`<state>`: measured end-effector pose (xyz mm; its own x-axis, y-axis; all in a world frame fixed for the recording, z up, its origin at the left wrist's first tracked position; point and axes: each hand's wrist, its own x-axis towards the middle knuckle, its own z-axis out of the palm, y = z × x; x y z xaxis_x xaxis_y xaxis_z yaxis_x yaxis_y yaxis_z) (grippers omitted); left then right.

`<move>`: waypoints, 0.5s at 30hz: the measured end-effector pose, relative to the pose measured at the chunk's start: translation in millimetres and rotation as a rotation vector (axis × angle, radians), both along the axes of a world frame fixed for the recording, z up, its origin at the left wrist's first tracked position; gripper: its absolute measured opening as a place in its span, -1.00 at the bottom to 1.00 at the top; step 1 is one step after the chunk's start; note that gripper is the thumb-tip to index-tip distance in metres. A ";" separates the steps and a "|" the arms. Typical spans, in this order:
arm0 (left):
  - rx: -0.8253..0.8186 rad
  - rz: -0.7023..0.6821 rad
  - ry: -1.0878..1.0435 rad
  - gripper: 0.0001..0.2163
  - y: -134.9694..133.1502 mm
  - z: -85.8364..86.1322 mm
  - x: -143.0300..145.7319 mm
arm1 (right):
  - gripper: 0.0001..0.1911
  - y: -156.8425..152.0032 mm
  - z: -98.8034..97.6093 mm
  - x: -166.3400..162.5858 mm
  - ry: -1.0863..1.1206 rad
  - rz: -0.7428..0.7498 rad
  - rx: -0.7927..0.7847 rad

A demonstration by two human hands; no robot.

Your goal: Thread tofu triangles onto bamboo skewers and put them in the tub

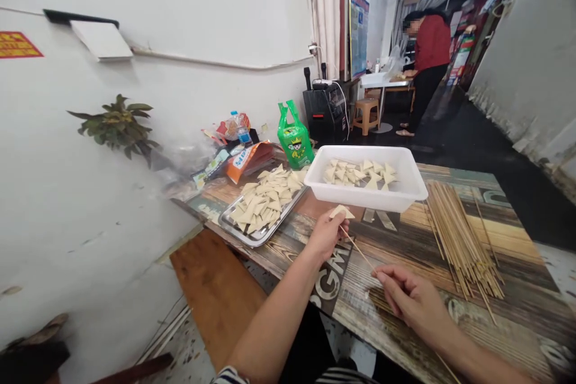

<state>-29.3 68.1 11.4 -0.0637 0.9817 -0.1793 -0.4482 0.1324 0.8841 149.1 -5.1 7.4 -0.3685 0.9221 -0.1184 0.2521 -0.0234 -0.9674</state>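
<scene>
Between the thumb and fingers of my left hand (324, 236) is a pale, flat triangular food piece (344, 212), just in front of the white tub. My right hand (413, 299) pinches a thin bamboo skewer (359, 248) near its lower end. The skewer's upper end reaches the triangle at my left thumb; whether it has gone in is too small to tell. A metal tray (257, 242) to the left bears a heap of similar triangles (265, 201). More triangles (344, 173) lie in the white plastic tub (364, 197), several on skewers.
A large bundle of bamboo skewers (465, 240) lies on the wood-patterned table (517, 216) at right. Behind the tray stand a green bag (294, 147) and an orange packet (247, 161). A black speaker (324, 111) is beyond. Farther back, a person (429, 54) bends over another table.
</scene>
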 end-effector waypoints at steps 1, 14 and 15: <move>0.010 0.022 0.039 -0.84 0.0 -1.1 -1.8 | -0.64 -0.5 -2.5 0.3 0.000 -0.003 0.011; -0.121 -0.077 -0.232 -0.88 -5.8 -12.0 -19.5 | -0.73 9.5 -14.7 -0.3 -0.150 -0.024 0.343; -0.157 -0.071 -0.282 -0.89 -4.0 -13.0 -21.6 | -0.73 10.1 -15.9 -0.6 -0.143 -0.017 0.348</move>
<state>-50.9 64.1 -1.6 0.0779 0.9410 -0.3294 -0.6571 0.2970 0.6929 148.5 5.0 -8.5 -0.3553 0.9220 0.1537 0.3872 0.2948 -0.8736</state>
